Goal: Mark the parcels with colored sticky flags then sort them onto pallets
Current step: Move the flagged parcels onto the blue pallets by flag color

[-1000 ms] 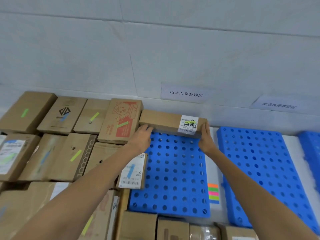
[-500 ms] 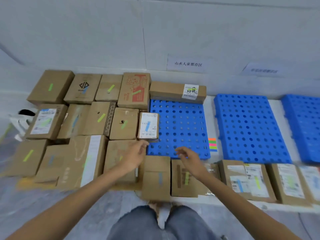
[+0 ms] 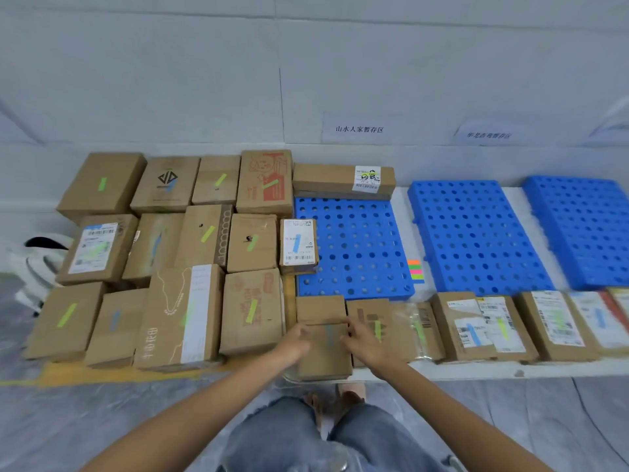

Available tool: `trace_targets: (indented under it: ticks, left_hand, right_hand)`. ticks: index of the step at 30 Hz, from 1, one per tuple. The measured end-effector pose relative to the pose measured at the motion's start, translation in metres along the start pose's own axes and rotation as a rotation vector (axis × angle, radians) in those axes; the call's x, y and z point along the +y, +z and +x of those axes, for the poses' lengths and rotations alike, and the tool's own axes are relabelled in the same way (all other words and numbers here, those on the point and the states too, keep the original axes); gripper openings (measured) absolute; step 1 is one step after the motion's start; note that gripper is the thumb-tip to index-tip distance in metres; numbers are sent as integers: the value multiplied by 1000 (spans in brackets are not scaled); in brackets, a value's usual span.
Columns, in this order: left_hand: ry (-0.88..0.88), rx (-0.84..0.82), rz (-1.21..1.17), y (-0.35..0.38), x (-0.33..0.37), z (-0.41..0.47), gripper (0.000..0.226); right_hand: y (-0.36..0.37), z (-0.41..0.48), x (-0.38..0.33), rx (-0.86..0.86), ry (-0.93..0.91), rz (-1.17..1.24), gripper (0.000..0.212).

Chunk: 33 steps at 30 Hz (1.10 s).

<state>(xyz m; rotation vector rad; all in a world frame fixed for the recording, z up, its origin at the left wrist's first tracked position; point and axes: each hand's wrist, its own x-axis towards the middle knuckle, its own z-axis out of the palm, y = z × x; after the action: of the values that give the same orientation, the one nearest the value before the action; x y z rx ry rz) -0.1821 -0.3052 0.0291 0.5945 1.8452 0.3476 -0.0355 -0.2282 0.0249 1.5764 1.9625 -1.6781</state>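
Pallet: blue perforated plastic pallet [image 3: 357, 267], long brown carton [image 3: 326, 178] on its far edge, middle bare.
Fingers: our left hand [image 3: 294, 338] and right hand [image 3: 362, 340] curl round a small brown cardboard parcel [image 3: 325, 356], one per side.

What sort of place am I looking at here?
Probably a parcel sorting area: brown cardboard parcels marked with coloured sticky flags, blue perforated plastic pallets, and white paper signs on the wall.

Faded light blue denim jeans [image 3: 282, 441] are worn, with a ragged, frayed hem [image 3: 269, 411] on the left leg. The left forearm [image 3: 204, 403] and right forearm [image 3: 442, 403] are bare, and so are the left hand [image 3: 295, 338] and right hand [image 3: 361, 339]. What is worn on the feet [image 3: 349, 396] cannot be told.
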Motion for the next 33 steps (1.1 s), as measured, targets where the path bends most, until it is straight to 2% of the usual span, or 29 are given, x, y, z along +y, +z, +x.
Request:
trace_targets:
  ticks: [4,8,13,15,18,21,24,26,30,33]
  left_hand:
    - [-3,-10,-50,-2,0,-8,33]
    - [58,7,-116,-9,0,-16,39]
    - [267,127,-254,-28,18,-44,42]
    - [366,185,-279,-33,28,-53,36]
    - [527,256,-344,-36,44,-57,25]
    - [641,340,-312,-39,67,-55,39]
    - [770,340,-277,-35,102,-59,60]
    - [857,347,-221,-27,126,-59,60]
    - [915,348,-109,1,179,-47,44]
    - [890,304,-89,34,224,-28,45]
  right_hand:
    - [-8,-13,-2,84,106,345,32]
    - [-17,-23,1,83,152,643,28]
    - [-14,-31,-6,102,100,745,37]
    - [-14,-32,-10,120,37,777,39]
    - [-21,-36,-22,130,-122,774,48]
    - [-42,-45,-42,204,-307,643,59]
    - [-72,-51,-54,328,-525,415,61]
    - [-96,-51,-55,401,-629,288,60]
    - [-154,-46,-44,467,-663,291,56]
    - [-209,-35,-16,459,-628,306,54]
